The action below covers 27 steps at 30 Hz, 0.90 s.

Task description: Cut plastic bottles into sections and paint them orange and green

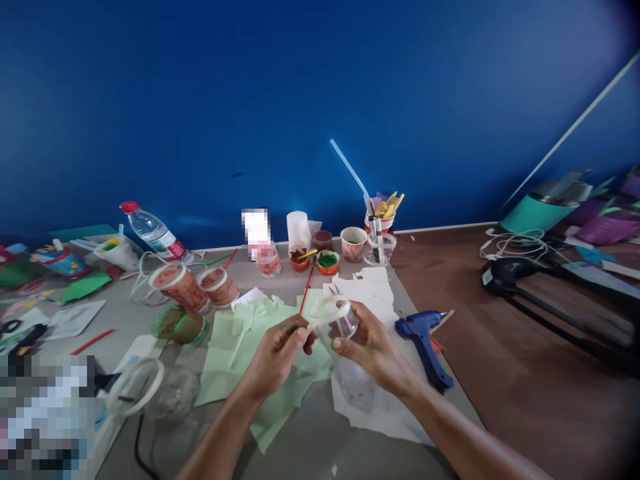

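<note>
A clear plastic cup (334,310) with a pale rim is tilted in my right hand (375,347), whose thumb and fingers wrap round its side. At the left of that rim, my left hand (283,353) is closed in a pinch; a small pale bit shows at its fingertips, too small to name. Dark smudges mark the left fingers. Another clear plastic container (356,383) lies below the cup, on white paper (395,417). Green paper (280,407) spreads beneath and beside my left hand. A red stick (307,291) points up behind the left fingers.
A blue glue gun (425,343) lies right of my hands. Behind stand a bowl of green paint (328,261), a paper cup (353,243) and a cup of wooden utensils (383,217). Brown-smeared tubs (180,285) and a tilted water bottle (157,237) are left. A black frame (550,310) lies right.
</note>
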Available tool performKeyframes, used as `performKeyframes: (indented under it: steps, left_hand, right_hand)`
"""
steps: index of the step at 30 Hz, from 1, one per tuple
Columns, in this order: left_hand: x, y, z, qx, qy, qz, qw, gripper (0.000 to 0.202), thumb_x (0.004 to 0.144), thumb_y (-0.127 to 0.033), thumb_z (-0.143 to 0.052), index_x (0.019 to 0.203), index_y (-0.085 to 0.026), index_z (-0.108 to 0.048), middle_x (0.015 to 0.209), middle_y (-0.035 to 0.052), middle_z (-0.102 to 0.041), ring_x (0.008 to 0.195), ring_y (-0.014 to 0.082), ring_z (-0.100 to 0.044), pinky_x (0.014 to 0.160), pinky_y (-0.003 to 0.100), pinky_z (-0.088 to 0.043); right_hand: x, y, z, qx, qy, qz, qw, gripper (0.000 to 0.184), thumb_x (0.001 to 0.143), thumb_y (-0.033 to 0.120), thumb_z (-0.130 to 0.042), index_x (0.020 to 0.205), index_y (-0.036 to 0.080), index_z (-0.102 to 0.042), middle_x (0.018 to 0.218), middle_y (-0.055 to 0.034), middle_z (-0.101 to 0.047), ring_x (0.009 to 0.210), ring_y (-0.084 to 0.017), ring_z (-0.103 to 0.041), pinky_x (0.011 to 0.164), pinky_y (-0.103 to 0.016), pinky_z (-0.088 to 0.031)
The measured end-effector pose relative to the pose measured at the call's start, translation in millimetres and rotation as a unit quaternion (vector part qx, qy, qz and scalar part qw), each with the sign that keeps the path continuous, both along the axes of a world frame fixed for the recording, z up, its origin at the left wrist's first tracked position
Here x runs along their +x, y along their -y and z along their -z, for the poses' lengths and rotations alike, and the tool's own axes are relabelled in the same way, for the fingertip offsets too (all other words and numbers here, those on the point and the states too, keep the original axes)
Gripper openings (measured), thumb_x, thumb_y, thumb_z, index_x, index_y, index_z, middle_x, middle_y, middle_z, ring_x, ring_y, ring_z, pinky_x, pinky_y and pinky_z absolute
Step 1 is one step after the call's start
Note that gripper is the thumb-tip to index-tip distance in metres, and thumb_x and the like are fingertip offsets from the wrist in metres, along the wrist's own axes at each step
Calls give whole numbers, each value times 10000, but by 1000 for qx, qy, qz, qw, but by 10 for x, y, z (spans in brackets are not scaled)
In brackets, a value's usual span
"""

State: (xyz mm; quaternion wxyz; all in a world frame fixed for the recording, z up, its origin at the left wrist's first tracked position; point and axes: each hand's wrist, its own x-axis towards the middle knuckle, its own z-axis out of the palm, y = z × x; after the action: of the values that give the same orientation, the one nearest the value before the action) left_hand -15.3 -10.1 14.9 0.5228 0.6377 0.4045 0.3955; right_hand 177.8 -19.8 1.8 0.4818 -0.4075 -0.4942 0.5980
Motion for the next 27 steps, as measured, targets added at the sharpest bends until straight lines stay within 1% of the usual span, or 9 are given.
performKeyframes:
  steps: [6, 11, 13, 16, 18, 20, 23, 25, 27]
  left_hand:
    - [-10, 84, 61, -63, 100, 62, 991, 414, 874, -519, -526, 700, -146, -579, 648, 0, -476, 537, 91, -401, 521, 239, -336]
    - [56, 153, 80, -57, 136, 104, 984, 446, 888, -526, -503, 633, -161, -527, 580, -14, -446, 520, 95, -387, 539, 255, -319]
    - [72, 153, 99, -37, 143, 83, 986, 445, 903, -502, -488, 615, -164, -520, 580, -10, -451, 542, 106, -408, 566, 264, -329]
    - [69, 116, 152, 6, 141, -5, 990, 435, 921, -451, -474, 588, -172, -495, 601, -9, -446, 590, 119, -419, 612, 275, -334]
    - [58, 92, 172, 37, 124, -45, 991, 428, 936, -417, -454, 581, -179, -476, 597, -14, -433, 596, 123, -408, 614, 277, -322]
    - [53, 88, 157, 65, 105, -63, 990, 426, 950, -393, -424, 580, -184, -466, 592, -17, -426, 597, 127, -401, 609, 278, -314]
    - [75, 123, 80, 110, 73, -105, 986, 417, 960, -376, -398, 592, -190, -463, 610, -15, -433, 622, 134, -418, 621, 278, -322]
    - [112, 160, 27, 139, 41, -127, 981, 397, 959, -363, -397, 604, -194, -449, 610, -20, -429, 613, 130, -416, 610, 272, -321]
    - [160, 200, -1, 160, 14, -110, 981, 368, 962, -334, -387, 624, -197, -436, 610, -26, -420, 598, 125, -406, 592, 265, -317]
  right_hand:
    - [52, -42, 88, -72, -173, -200, 962, 335, 761, 411, -712, 949, 153, -608, 702, -10, -595, 629, -133, -534, 635, -263, -408]
    - [-24, 21, 128, -99, -222, -231, 942, 475, 711, 526, -705, 995, 153, -628, 703, -21, -596, 589, -140, -529, 549, -244, -402]
    - [-25, 40, 134, -89, -217, -225, 946, 598, 677, 587, -711, 1098, 178, -599, 781, -29, -609, 638, -153, -560, 581, -256, -439]
    - [20, 22, 120, -14, -111, -148, 983, 720, 709, 579, -702, 1299, 240, -464, 1061, -78, -606, 926, -223, -605, 821, -360, -487]
    - [68, -13, 86, 83, -14, -16, 996, 711, 761, 501, -690, 1357, 263, -385, 1219, -107, -537, 1143, -267, -531, 976, -444, -418]
    - [127, -43, 26, 208, 42, 151, 966, 598, 805, 409, -653, 1328, 250, -409, 1268, -123, -482, 1228, -290, -469, 1044, -500, -351]
    - [205, -40, -99, 369, 82, 334, 864, 409, 829, 322, -592, 1215, 218, -506, 1232, -128, -463, 1215, -314, -464, 1052, -547, -332]
    - [204, -3, -161, 420, 152, 319, 836, 430, 822, 325, -592, 1226, 208, -501, 1202, -134, -488, 1187, -325, -482, 1024, -555, -368]
    - [136, 43, -164, 407, 258, 202, 853, 611, 789, 362, -643, 1328, 192, -412, 1248, -163, -494, 1193, -344, -487, 996, -551, -410]
